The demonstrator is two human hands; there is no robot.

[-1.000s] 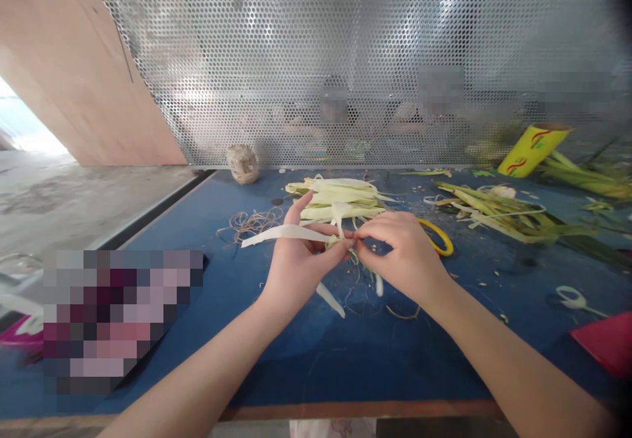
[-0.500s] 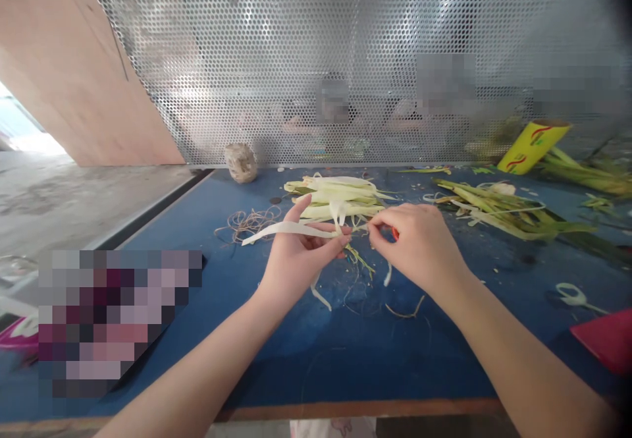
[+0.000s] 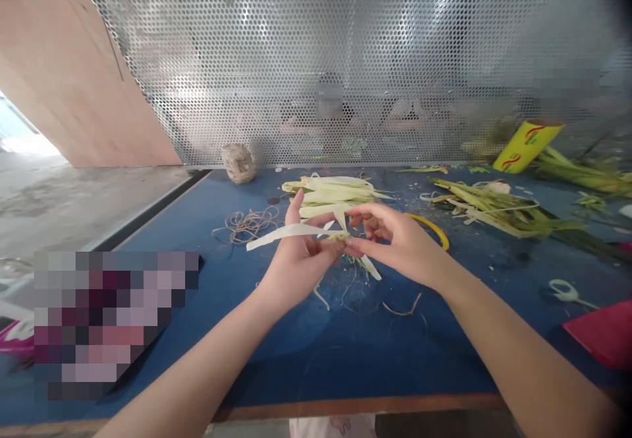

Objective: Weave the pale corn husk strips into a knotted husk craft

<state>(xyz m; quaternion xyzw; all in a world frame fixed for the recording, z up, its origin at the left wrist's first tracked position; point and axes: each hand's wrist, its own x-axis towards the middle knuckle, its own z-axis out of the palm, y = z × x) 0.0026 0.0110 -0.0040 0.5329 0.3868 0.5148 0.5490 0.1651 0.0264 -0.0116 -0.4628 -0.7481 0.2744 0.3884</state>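
Head view shows the left hand [image 3: 297, 267] pinching pale strips [image 3: 282, 231] above the blue table [image 3: 281, 359], in front of the husks [image 3: 340, 194]. The right hand [image 3: 407, 244], thumb and forefinger apart, is at the strips; whether it grips any, I cannot tell.

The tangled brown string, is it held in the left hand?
No, the tangled brown string lies on the blue table, left of the left hand.

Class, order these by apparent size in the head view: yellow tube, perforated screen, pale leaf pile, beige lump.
1. Perforated screen
2. Pale leaf pile, partly covered
3. Yellow tube
4. Beige lump
Apparent sizes only; distances differ.
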